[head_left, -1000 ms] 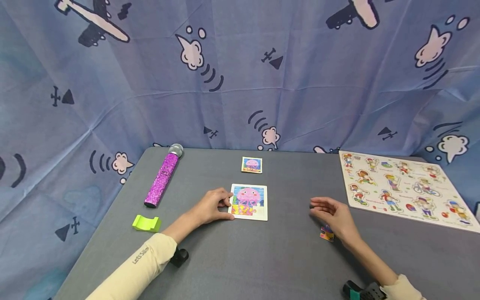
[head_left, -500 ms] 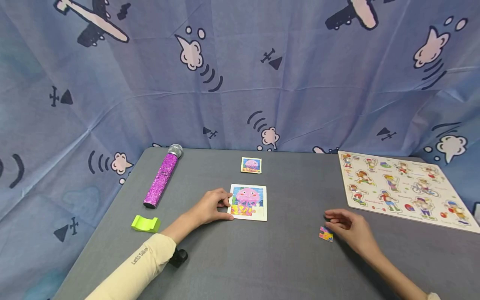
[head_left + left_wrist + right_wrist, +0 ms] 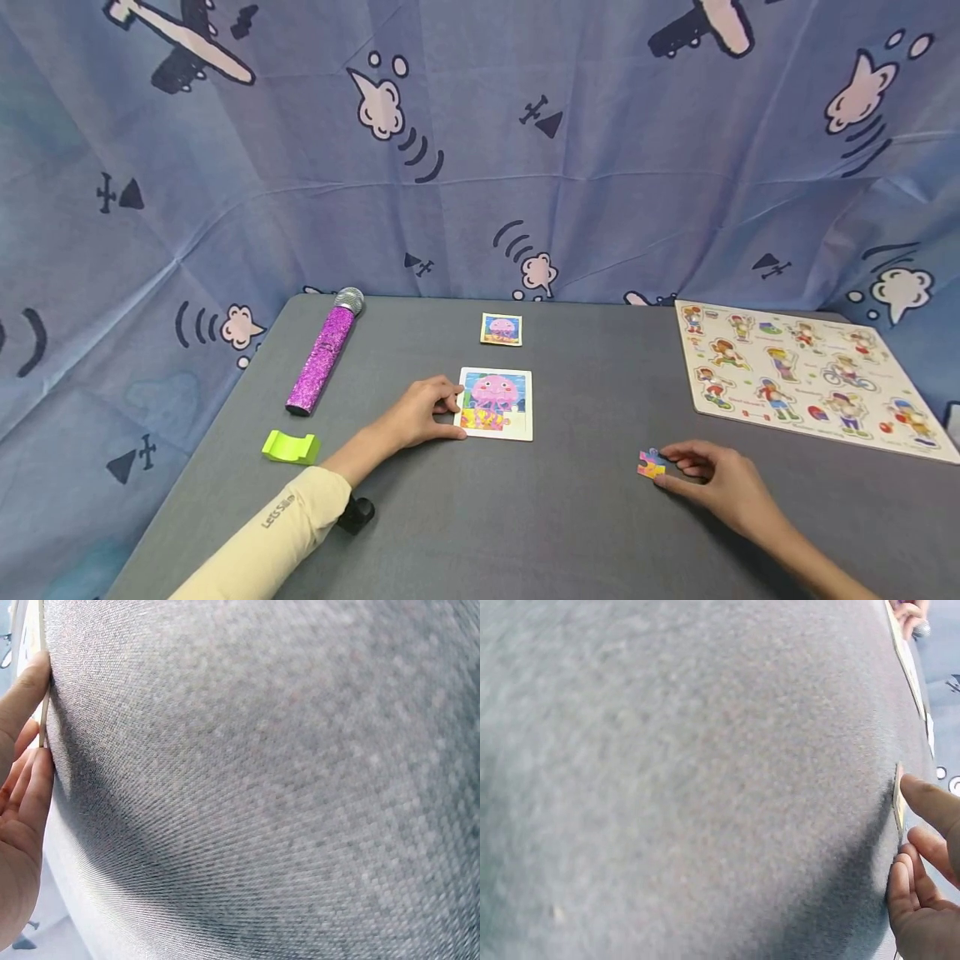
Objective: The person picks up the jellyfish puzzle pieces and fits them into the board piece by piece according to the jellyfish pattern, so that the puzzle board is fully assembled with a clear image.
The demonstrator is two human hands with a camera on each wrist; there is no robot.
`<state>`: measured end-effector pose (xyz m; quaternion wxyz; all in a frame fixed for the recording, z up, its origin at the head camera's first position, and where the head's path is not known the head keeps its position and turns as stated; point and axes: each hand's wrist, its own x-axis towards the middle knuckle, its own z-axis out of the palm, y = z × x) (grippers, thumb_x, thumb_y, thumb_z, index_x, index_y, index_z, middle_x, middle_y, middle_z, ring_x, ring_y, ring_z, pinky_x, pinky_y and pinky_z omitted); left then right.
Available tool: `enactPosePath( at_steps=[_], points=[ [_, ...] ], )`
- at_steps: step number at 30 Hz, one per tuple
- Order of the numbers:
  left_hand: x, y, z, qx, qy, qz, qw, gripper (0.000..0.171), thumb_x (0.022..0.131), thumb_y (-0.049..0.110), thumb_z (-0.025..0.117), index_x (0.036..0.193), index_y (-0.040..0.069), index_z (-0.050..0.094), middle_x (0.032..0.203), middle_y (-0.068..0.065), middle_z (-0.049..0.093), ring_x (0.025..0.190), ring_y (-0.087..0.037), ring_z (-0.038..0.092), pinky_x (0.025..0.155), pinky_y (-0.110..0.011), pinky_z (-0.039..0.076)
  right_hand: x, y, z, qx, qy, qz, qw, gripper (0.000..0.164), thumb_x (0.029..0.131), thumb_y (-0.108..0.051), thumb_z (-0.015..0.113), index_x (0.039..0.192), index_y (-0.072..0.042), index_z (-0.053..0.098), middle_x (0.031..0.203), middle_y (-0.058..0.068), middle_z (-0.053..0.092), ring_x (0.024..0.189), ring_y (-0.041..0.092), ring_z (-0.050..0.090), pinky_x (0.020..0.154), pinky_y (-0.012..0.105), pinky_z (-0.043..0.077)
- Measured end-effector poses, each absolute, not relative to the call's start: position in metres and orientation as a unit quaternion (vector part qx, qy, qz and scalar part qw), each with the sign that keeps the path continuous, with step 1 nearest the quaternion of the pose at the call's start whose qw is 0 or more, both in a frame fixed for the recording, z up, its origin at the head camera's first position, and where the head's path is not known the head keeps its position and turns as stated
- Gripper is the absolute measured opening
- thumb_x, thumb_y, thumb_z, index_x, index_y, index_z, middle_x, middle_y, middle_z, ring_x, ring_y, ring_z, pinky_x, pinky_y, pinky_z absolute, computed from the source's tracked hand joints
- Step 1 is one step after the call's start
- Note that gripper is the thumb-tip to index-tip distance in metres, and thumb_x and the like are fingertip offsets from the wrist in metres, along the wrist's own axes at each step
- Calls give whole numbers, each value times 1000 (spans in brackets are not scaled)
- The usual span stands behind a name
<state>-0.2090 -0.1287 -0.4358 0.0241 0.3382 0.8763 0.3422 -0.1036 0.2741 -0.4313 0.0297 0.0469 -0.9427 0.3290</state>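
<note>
A square jigsaw puzzle with a pink jellyfish lies in a pale frame, with a bare gap at its lower right. My left hand grips its left edge between thumb and curled fingers; in the left wrist view the fingertips are at the thin edge of the frame. To the right, a small yellow, pink and blue jigsaw piece is pinched at its right side by the thumb and fingers of my right hand. The right wrist view shows the piece edge-on, close to the cloth.
A small jellyfish picture card lies behind the puzzle. To the left are a purple glitter microphone and a lime green block with a curved top. A large board with sports figures lies at the back right. A patterned curtain hangs behind the table.
My right hand has moved down and to the right, from above the jigsaw piece to its right side, and now pinches it. The left hand stays at the puzzle's edge.
</note>
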Motion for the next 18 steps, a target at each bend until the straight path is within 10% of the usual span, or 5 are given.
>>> enactPosePath(
  at_steps=[18],
  points=[
    [-209,-129,-435,343,873,346,20,31,71,15,86,77,4,57,110,-16,62,103,-26,61,80,-21,54,-114,280,-428,107,-893,436,25,28,75,3,77,101,8,66,83,11,71,70,-1,65,58,17,53]
  ],
)
